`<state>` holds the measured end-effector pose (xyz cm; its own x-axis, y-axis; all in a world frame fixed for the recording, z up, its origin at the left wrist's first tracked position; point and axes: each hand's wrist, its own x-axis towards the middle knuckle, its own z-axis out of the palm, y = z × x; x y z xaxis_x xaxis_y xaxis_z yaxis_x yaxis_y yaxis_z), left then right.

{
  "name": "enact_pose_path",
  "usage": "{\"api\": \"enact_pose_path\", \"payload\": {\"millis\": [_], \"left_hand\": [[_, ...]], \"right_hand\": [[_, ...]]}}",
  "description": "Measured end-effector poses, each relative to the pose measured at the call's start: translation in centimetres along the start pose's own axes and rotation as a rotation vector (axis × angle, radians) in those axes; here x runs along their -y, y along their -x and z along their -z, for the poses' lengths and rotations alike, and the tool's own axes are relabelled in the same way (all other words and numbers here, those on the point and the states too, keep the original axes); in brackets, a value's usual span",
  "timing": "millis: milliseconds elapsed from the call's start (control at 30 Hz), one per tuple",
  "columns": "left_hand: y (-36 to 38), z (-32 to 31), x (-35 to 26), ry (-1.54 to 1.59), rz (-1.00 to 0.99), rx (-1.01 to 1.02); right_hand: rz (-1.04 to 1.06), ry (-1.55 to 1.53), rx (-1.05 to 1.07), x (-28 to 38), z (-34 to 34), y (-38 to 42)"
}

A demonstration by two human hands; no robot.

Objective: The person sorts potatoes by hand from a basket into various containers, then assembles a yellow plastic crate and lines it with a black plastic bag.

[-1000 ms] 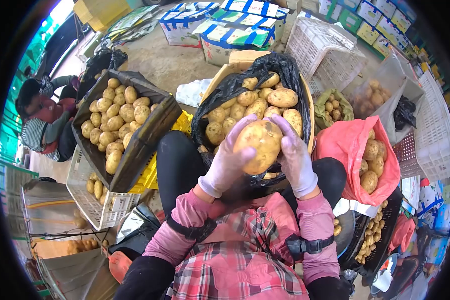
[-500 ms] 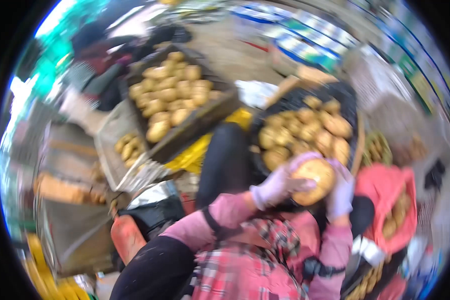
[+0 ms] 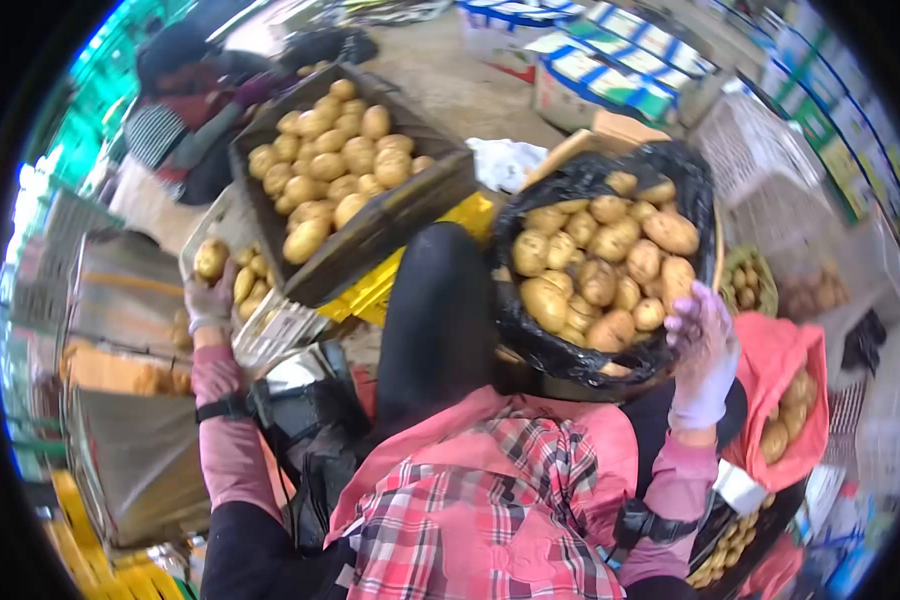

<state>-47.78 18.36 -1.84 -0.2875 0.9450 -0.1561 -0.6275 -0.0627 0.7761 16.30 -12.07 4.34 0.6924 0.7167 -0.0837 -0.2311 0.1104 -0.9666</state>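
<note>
My left hand (image 3: 209, 303), in a light glove, reaches far to the left and grips a potato (image 3: 210, 259) over the edge of a white crate (image 3: 282, 332) with smaller potatoes in it. My right hand (image 3: 703, 345), gloved too, is empty with its fingers apart and curved. It hovers at the right rim of a basket lined with a black plastic bag (image 3: 525, 340). Many potatoes (image 3: 614, 239) lie in that bag, just left of my right fingers.
A wooden box (image 3: 410, 215) of potatoes rests on a yellow crate (image 3: 365, 292) ahead. To my right stands a pink sack (image 3: 808, 345) with potatoes. Another person (image 3: 175, 140) sits at the upper left. Boxes with blue straps (image 3: 610, 80) stand at the back.
The large potato held in both hands over my lap has left the right hand. My left hand has swung left to the white crate with a potato; my right hand has opened beside the basket.
</note>
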Motion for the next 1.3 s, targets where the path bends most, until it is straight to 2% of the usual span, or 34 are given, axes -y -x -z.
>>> {"api": "enact_pose_path", "payload": {"millis": [67, 133, 200, 233, 267, 300, 333, 367, 400, 433, 500, 567, 600, 700, 767, 800, 900, 1033, 1067, 1100, 1167, 1233, 1267, 1300], "left_hand": [[-0.3, -2.8, 1.3, -0.155, -0.071, -0.017], [7.6, -12.9, 4.3, -0.403, -0.284, 0.046], [15.1, -21.9, 8.5, -0.513, -0.183, 0.495], [16.9, -24.2, 11.5, -0.74, -0.242, 0.753], [17.2, -26.1, 15.5, -0.575, 0.07, 0.927], [18.3, -27.0, 19.8, -0.744, 0.007, 1.003], [19.3, -28.1, 22.7, -0.819, 0.182, 1.124], [20.1, -29.3, 26.0, -1.266, -0.023, 1.177], [21.5, -31.3, 27.2, -1.501, 0.079, 1.193], [21.5, -31.5, 30.1, -1.648, -0.344, 1.314], [22.0, -32.9, 33.7, -1.771, -0.169, 1.494], [23.6, -34.6, 36.3, -1.7, -0.308, 1.606], [24.9, -36.9, 36.7, -1.757, -0.285, 1.652], [26.7, -42.3, 41.0, -1.565, -0.433, 1.622], [27.5, -45.5, 44.5, -1.447, -0.392, 1.564], [27.9, -47.2, 45.6, -1.471, -0.306, 1.521], [27.7, -48.9, 50.9, -1.561, -0.475, 1.59], [26.7, -50.4, 53.1, -1.621, -0.314, 1.589], [26.4, -50.7, 53.1, -1.569, -0.214, 1.572], [25.5, -50.5, 53.7, -1.433, 0.013, 1.544], [23.0, -49.5, 55.9, -0.944, 0.281, 1.483], [24.7, -49.4, 47.2, -0.388, 1.213, 1.328], [25.7, -48.6, 42.7, -0.174, 1.192, 1.343], [25.2, -47.7, 40.6, -0.092, 1.176, 1.332]], "right_hand": [[0.099, 0.044, -0.023, 2.4, -0.2, -0.3], [0.217, 0.104, -0.036, 4.4, -0.9, -0.6], [0.328, 0.146, -0.041, 5.1, -1.4, -1.1], [0.372, 0.149, -0.042, 4.7, -1.5, -1.7], [0.402, 0.166, -0.05, 3.8, -1.6, -2.5], [0.431, 0.186, -0.058, 2.7, -1.5, -3.3], [0.378, 0.154, -0.09, 1.4, -1.0, -3.9], [0.324, 0.109, -0.133, 0.6, -0.5, -4.1], [0.341, 0.078, -0.152, 0.9, 0.0, -3.9], [0.355, 0.046, -0.168, 1.1, 0.7, -3.8], [0.369, -0.047, -0.272, 2.1, 2.1, -3.9], [0.365, -0.176, -0.346, 2.0, 3.4, -4.4], [0.344, -0.231, -0.367, 2.2, 3.3, -4.3], [0.332, -0.302, -0.384, 2.8, 2.6, -4.1], [0.351, -0.321, -0.358, 2.9, 2.5, -4.3], [0.347, -0.315, -0.355, 2.7, 2.7, -4.6], [0.27, -0.369, -0.336, 2.7, 2.3, -5.0], [0.271, -0.365, -0.329, 3.2, 3.2, -5.7], [0.264, -0.377, -0.339, 3.2, 3.4, -5.8], [0.261, -0.389, -0.343, 3.3, 3.6, -6.1], [0.264, -0.408, -0.346, 3.7, 3.7, -6.3], [0.249, -0.428, -0.337, 4.1, 3.0, -5.8], [0.266, -0.397, -0.328, 4.1, 3.0, -5.7], [0.278, -0.336, -0.323, 3.7, 3.1, -5.7]]}}
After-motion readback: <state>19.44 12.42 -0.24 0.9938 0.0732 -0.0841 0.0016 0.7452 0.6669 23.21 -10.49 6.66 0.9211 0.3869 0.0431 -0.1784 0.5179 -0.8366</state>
